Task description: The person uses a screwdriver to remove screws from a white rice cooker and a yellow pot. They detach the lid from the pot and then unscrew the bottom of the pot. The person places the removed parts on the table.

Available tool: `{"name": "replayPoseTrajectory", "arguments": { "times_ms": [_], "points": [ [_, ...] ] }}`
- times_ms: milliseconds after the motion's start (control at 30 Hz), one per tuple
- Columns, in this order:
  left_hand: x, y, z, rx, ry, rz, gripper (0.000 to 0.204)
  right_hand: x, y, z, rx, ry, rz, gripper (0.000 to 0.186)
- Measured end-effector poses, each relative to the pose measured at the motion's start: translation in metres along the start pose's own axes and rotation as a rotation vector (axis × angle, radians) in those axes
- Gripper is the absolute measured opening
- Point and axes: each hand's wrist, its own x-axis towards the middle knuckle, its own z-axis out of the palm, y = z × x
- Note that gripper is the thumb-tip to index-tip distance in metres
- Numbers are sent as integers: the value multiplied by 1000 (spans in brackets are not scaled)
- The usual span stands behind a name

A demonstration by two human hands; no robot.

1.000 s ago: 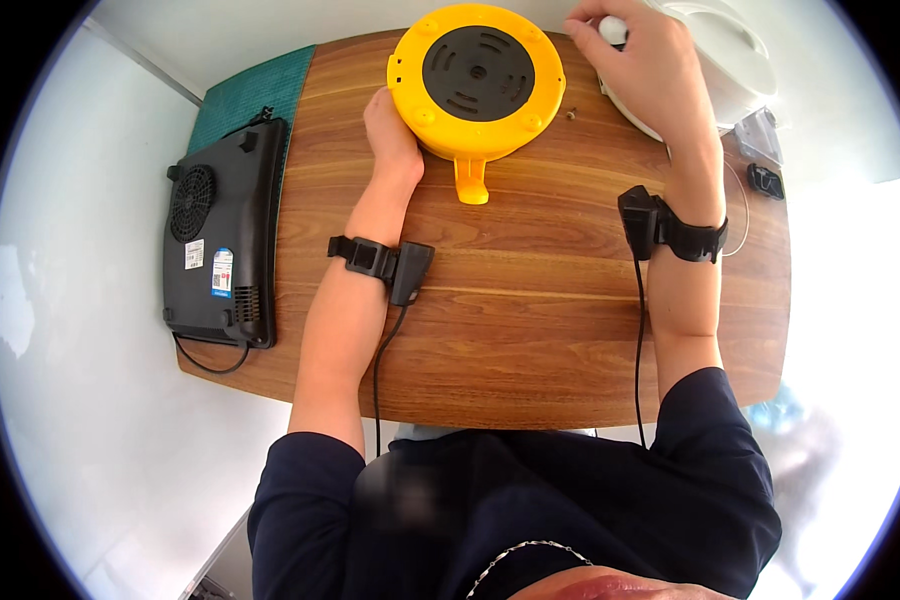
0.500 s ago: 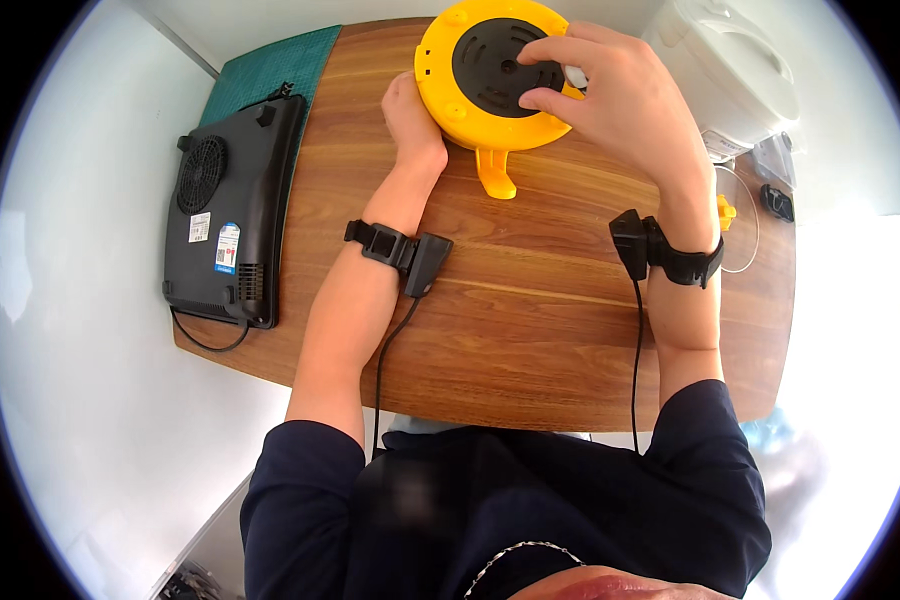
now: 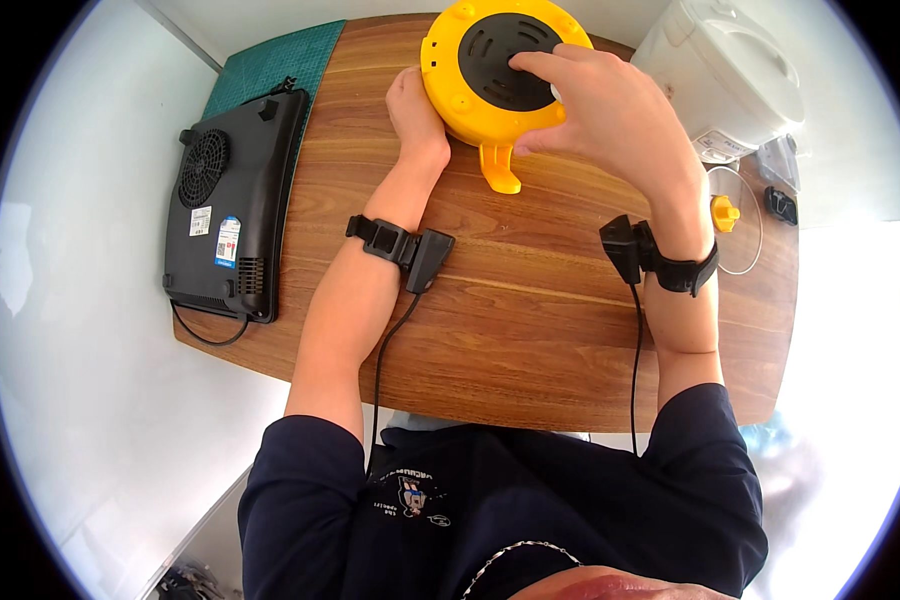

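A round yellow reel-like device (image 3: 447,92) with a slotted black centre disc (image 3: 490,70) is at the far middle of the table, a bent yellow foot (image 3: 498,170) jutting from its near side. My left hand (image 3: 416,115) is closed against its left rim, the fingertips out of sight. Over its right part, my right hand (image 3: 605,110) is spread. The index finger reaches onto the black disc, and the thumb is at the near rim above the foot. A small white thing (image 3: 557,94) shows beside the right fingers; I cannot tell what it is.
A black appliance (image 3: 232,210) with a round vent lies at the left, partly on a green mat (image 3: 270,70). A white lidded appliance (image 3: 720,85) stands back right, near a yellow knob-like piece (image 3: 725,213), a thin white cord and a small black item (image 3: 781,206).
My right thumb has moved from the black disc's edge down toward the near rim, with the fingers lower and wider. The yellow device has shifted slightly right. My left hand stays on it.
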Motion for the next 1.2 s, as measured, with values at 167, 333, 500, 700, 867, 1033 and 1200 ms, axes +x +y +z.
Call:
{"name": "replayPoseTrajectory", "arguments": {
  "times_ms": [167,333,500,700,867,1033,1200],
  "points": [
    [-2,0,2,-77,-10,0,20,-1,-2,2,-21,-13,-25,65],
    [1,-3,-1,-92,-54,35,19,0,-3,0,-11,-19,-21,63],
    [-3,-3,2,-64,-79,91,23,4,2,-3,98,-73,37,57],
    [-3,-5,2,-24,-82,107,28,5,9,-3,101,-45,-11,44],
    [-2,-7,-1,-14,-72,94,29,8,14,-9,247,54,91,30],
    [-6,-4,1,-31,-64,60,28,11,3,-22,252,243,179,20],
    [-7,-3,2,-30,-61,63,27,13,-1,-19,214,240,122,19]
  ]
}}
